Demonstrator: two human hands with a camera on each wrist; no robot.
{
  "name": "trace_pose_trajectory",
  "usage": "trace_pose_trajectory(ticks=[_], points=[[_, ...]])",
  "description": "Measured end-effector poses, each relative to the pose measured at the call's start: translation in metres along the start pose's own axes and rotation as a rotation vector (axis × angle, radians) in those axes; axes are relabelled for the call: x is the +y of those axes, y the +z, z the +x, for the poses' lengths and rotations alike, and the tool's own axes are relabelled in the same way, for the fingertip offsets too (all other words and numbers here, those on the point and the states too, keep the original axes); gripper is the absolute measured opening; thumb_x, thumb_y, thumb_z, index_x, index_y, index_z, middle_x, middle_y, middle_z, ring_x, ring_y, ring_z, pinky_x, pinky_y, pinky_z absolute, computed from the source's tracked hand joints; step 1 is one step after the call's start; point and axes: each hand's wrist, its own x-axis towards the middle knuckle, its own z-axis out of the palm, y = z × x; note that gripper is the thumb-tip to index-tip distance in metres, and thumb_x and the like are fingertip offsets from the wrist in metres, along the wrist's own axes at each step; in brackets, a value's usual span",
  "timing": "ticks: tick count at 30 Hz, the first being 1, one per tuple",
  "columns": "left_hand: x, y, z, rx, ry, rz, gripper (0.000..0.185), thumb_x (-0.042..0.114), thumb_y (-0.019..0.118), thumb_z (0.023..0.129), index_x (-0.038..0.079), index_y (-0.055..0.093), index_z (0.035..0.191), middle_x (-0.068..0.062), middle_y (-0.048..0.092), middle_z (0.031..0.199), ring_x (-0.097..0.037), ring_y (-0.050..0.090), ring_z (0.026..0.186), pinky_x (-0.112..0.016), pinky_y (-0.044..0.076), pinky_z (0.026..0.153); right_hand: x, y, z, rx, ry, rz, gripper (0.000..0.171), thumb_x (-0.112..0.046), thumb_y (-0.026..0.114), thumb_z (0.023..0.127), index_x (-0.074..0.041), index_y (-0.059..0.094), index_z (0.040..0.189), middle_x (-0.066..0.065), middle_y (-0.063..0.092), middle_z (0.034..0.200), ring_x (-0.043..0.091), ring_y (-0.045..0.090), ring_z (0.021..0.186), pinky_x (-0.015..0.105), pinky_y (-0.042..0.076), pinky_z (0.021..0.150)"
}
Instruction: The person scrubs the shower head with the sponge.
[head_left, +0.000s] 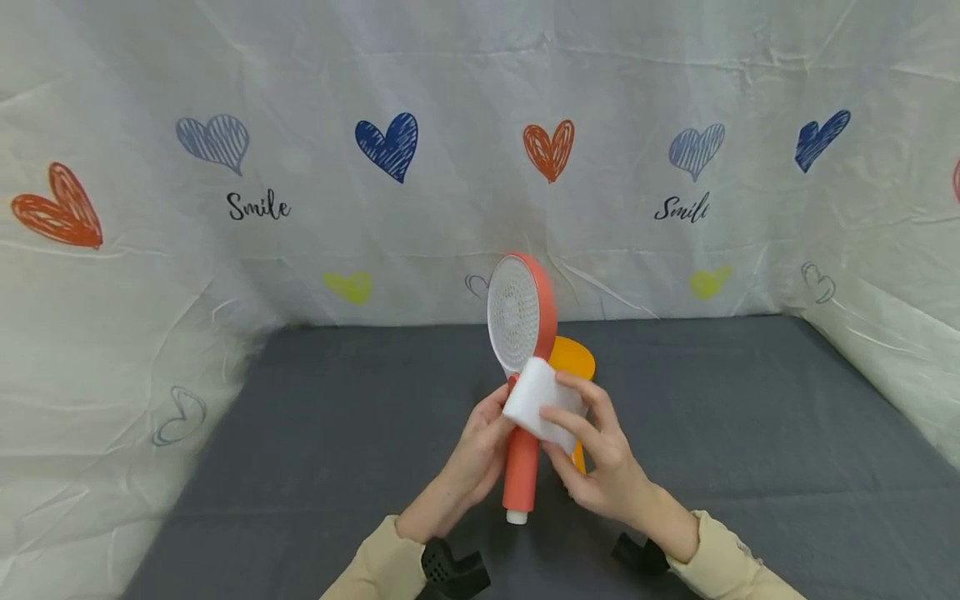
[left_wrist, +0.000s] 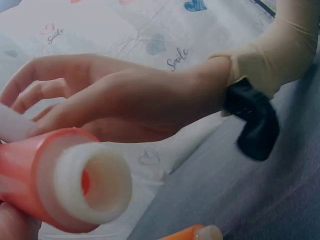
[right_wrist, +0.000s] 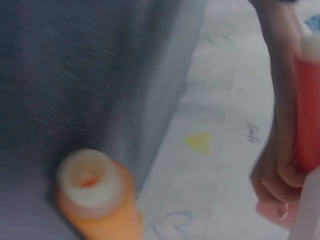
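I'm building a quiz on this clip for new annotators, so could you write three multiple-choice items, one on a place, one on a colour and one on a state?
1. Where does the orange-yellow plastic shower head lie?
A. On the grey cloth-covered table, behind the hands
B. In the left hand
C. Hung on the backdrop

2. What colour is the handle of the round shower head with the white face that is held upright?
A. Blue
B. Coral red
C. Green

3. What is the right hand doing?
A. Resting flat on the table
B. Hanging idle
C. Holding a white sponge block against the coral shower head

Answers: 1 A, the head view shows it on the grey table behind both hands. 2 B, the handle in the left hand is coral red. 3 C, its fingers curl round the sponge at the neck.
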Motion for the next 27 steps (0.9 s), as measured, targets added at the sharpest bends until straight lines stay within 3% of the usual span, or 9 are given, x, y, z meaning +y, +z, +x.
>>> trace_pose_trajectory(ticks=[4, 9, 14, 17, 21, 27], points=[[-0.001, 0.001, 0.0, 0.021, -0.003, 0.006, 0.042, 0.005, 0.045, 0.096, -0.01, 0.035, 0.134, -0.004, 0.055, 0.117, -0.014, 0.055, 0.099, -0.026, 0.046, 0.088, 0.0, 0.002, 0.001, 0.028, 0.042, 0.011, 0.029, -0.02, 0.057, 0.092, -0.003, 0.057, 0.116, 0.034, 0.037, 0.125, 0.036, 0.041, 0.112, 0.031, 0.039, 0.089], [0.001, -0.001, 0.0, 0.049, 0.063, 0.005, 0.035, 0.008, 0.048, 0.096, -0.011, 0.044, 0.125, -0.003, 0.063, 0.105, -0.013, 0.06, 0.088, -0.024, 0.051, 0.078, -0.019, 0.0, -0.008, -0.109, -0.008, 0.078, 0.029, -0.016, 0.057, 0.091, -0.005, 0.056, 0.118, 0.033, 0.038, 0.126, 0.037, 0.039, 0.116, 0.032, 0.035, 0.1], [0.004, -0.002, 0.001, -0.026, 0.135, -0.038, 0.033, 0.009, 0.048, 0.097, -0.004, 0.046, 0.127, -0.009, 0.064, 0.109, -0.017, 0.062, 0.094, -0.028, 0.051, 0.081, -0.034, -0.004, -0.012, -0.204, -0.093, 0.111, 0.029, -0.013, 0.055, 0.092, -0.004, 0.056, 0.119, 0.032, 0.038, 0.127, 0.036, 0.037, 0.118, 0.034, 0.033, 0.104], [0.004, -0.002, 0.001, -0.027, 0.136, -0.019, 0.037, 0.007, 0.047, 0.097, -0.007, 0.042, 0.13, -0.01, 0.063, 0.111, -0.019, 0.061, 0.099, -0.029, 0.05, 0.084, -0.032, -0.004, -0.007, -0.158, -0.082, 0.097, 0.029, -0.013, 0.055, 0.092, -0.004, 0.056, 0.119, 0.033, 0.037, 0.126, 0.037, 0.038, 0.119, 0.033, 0.033, 0.103], [0.002, -0.001, 0.0, -0.016, 0.089, 0.036, 0.042, 0.007, 0.047, 0.096, -0.013, 0.037, 0.132, -0.006, 0.06, 0.115, -0.017, 0.058, 0.098, -0.029, 0.048, 0.086, -0.018, -0.001, 0.002, -0.019, 0.032, 0.048, 0.031, -0.018, 0.057, 0.093, -0.001, 0.055, 0.119, 0.035, 0.037, 0.125, 0.037, 0.04, 0.115, 0.03, 0.038, 0.096], [-0.002, 0.001, -0.001, -0.095, 0.016, 0.052, 0.042, 0.009, 0.044, 0.098, -0.012, 0.035, 0.133, -0.006, 0.056, 0.112, -0.015, 0.057, 0.094, -0.028, 0.048, 0.085, -0.003, -0.001, 0.013, 0.118, 0.17, -0.015, 0.04, -0.028, 0.057, 0.093, 0.004, 0.053, 0.116, 0.033, 0.038, 0.126, 0.04, 0.04, 0.115, 0.028, 0.04, 0.095]])
